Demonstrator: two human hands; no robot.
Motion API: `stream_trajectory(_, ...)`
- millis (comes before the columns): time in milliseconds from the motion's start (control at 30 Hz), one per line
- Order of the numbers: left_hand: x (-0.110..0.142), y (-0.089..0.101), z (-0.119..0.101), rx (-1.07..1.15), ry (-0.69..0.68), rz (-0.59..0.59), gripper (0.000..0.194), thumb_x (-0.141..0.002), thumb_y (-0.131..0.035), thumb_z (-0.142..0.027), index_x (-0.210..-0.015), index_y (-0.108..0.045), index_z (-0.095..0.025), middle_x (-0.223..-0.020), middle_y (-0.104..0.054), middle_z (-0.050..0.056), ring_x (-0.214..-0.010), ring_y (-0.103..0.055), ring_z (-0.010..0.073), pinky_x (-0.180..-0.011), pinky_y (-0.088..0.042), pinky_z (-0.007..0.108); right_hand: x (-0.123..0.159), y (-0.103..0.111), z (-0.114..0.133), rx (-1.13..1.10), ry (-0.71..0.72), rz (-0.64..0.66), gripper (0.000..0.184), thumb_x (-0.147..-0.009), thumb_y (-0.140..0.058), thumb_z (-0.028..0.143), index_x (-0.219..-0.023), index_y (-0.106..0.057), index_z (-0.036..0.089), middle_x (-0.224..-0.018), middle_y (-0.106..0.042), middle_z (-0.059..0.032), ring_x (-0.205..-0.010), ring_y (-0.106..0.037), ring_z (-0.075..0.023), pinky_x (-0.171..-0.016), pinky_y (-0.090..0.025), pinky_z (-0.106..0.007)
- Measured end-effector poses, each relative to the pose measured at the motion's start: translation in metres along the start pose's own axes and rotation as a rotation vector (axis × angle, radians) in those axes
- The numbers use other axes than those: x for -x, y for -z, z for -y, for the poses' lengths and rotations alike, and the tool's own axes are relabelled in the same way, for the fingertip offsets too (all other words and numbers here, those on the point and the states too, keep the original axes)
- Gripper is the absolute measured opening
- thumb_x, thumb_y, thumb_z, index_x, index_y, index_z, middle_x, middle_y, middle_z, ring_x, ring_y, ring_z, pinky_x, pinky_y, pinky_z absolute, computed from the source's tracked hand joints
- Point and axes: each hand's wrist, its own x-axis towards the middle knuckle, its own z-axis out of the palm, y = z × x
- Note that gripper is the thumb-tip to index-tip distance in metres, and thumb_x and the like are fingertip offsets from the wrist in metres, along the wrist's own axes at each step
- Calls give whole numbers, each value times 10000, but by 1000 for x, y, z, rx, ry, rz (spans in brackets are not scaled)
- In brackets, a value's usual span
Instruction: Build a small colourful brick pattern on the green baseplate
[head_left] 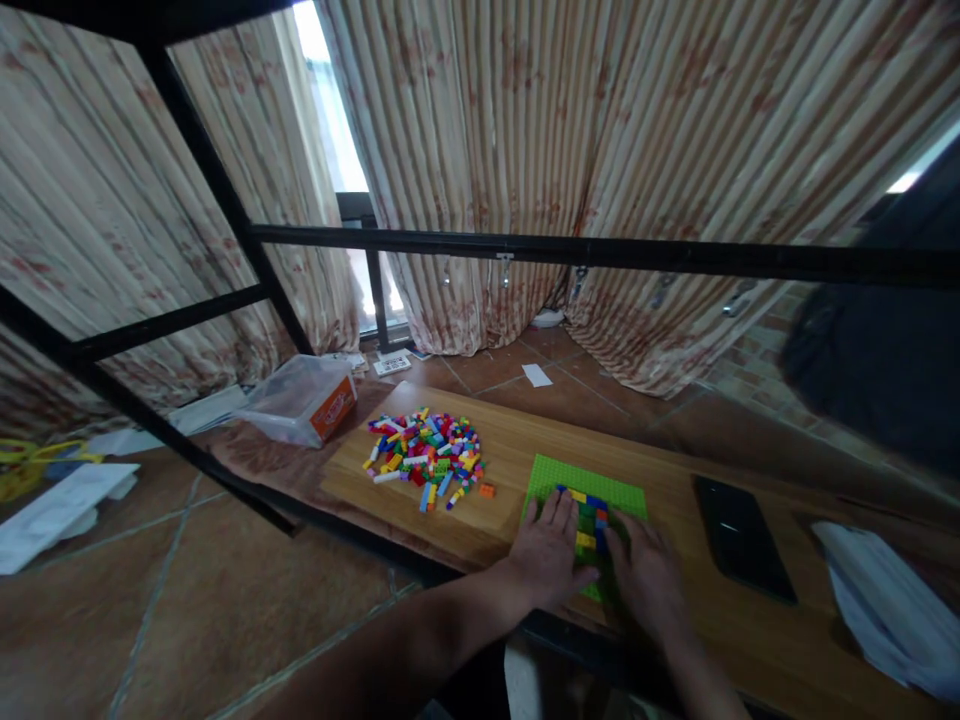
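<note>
At the far left lies a white panel [64, 510] on the tiled floor; right of it, left of centre, stands a clear plastic bin [277, 405], tilted, with an orange label [332, 408] whose pale lettering is too blurred to read; just beyond, a white card [393, 363] carries dark print, likewise illegible; near the middle of the frame a heap of coloured bricks [431, 450] covers the left part of a wooden board [517, 420], one orange brick [487, 491] lying apart at its right; right of centre, low in the frame, the green baseplate [551, 472] bears joined bricks [589, 507] in blue, yellow and orange; the left hand [544, 555] spreads over their left side, fingers extended, thumb apart, gripping nothing visible; the right hand [645, 570], fingers partly bent, is at their right side, and whether it holds a brick cannot be told; farther right rests a black phone [742, 535], no brand legible, then a white packet [889, 595] at lower right, without readable writing.
</note>
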Motion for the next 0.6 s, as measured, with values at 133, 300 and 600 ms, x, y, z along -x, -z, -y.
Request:
stream_trajectory(133,3,0,0,63,18,-20,841,-867,-316,-630,-1470,-183,-60,-1556,-171,157,-1446,-67,291,-1150,-185,505,8,0,-2,-27,5,13,456,-913,-364,430,-1171,-572,116,-1141,-630,-149,-1051,-571,-277,-925,-445,-436)
stream_trajectory(300,6,1,1,105,22,-47,835,-857,-337,-631,-1474,-189,-89,-1558,-183,132,-1447,-80,281,-1161,-169,491,11,2,1,-45,-17,14,441,-911,-368,413,-1169,-581,127,-1162,-623,-145,-1078,-562,-272,-941,-439,-440)
stream_trajectory(600,4,-7,2,106,49,-90,823,-853,-386,-610,-1483,-161,-131,-1563,-179,105,-1440,-103,287,-1156,-195,489,-3,8,10,-99,-105,5,417,-922,-335,377,-1146,-598,142,-1135,-637,-125,-1053,-564,-259,-936,-438,-425)
